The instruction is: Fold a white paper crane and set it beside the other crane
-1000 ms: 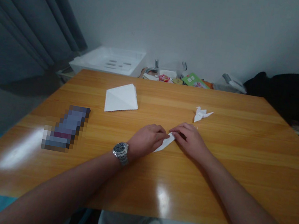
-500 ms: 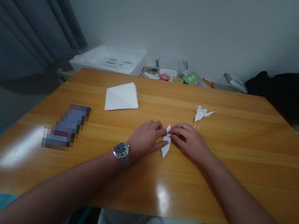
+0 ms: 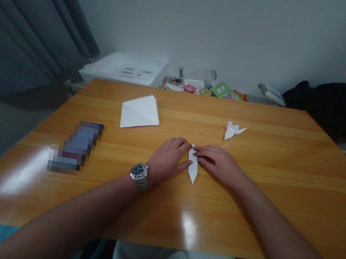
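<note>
A small folded white paper piece (image 3: 192, 168) lies on the wooden table (image 3: 246, 205), its point toward me. My left hand (image 3: 167, 160), with a watch on the wrist, pinches its left side with curled fingers. My right hand (image 3: 218, 164) presses its upper right edge with fingertips together. A finished white paper crane (image 3: 233, 130) sits just beyond my right hand. A larger folded white sheet (image 3: 140, 111) lies further left at the back.
A blurred dark flat object (image 3: 75, 146) lies on the table's left part. Behind the far edge stand a white box (image 3: 126, 69), small colourful clutter (image 3: 206, 90) and a black bag (image 3: 337, 107). A grey curtain (image 3: 21, 18) hangs at left.
The small paper piece has turned from lying slanted toward the lower left to pointing down toward me. Both hands stayed on it, shifting slightly.
</note>
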`<state>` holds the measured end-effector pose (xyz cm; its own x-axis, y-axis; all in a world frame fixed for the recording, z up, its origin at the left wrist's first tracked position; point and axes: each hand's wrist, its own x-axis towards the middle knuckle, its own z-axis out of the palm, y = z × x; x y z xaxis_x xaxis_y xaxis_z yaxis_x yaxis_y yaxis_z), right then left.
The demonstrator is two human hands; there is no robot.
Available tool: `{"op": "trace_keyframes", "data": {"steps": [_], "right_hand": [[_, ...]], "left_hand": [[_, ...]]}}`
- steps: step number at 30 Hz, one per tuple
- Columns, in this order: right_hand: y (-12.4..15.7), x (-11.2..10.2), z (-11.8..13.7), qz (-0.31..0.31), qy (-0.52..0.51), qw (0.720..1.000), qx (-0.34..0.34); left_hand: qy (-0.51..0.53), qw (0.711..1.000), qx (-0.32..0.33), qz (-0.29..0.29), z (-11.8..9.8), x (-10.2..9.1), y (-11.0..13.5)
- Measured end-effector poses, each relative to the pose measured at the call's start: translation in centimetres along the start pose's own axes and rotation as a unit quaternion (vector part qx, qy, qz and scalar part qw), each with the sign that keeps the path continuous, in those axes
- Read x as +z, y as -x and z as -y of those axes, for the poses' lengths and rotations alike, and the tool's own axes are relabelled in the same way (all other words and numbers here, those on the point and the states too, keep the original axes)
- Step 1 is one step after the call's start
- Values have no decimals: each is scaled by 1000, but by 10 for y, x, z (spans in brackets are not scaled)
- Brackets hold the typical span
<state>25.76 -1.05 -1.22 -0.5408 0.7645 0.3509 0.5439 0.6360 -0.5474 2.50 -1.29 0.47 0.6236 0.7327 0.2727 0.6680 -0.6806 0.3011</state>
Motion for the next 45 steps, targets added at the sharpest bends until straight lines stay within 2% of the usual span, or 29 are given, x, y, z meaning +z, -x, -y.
{"op": "trace_keyframes", "data": {"steps": [14, 21, 28, 33, 36, 45], "right_hand": [[-1, -1, 4, -6, -21, 999, -28], [1, -1, 8, 14, -25, 998, -51], [1, 1, 5, -2, -42, 998, -37], [-1, 3, 4, -49, -49, 998, -15], [-2, 4, 4, -55, -52, 997, -1], [-1, 7, 4, -38, -29, 999, -8]], "left_hand": [[-40, 999, -32, -2, 3, 3, 3], [-31, 999, -35, -8, 4, 5, 3], [-24, 999, -30, -11, 5, 5, 3], [-1, 1000, 17, -10, 5, 0, 0], [11, 999, 32, 1, 4, -1, -2], [10, 1000, 2, 14, 3, 3, -5]]}}
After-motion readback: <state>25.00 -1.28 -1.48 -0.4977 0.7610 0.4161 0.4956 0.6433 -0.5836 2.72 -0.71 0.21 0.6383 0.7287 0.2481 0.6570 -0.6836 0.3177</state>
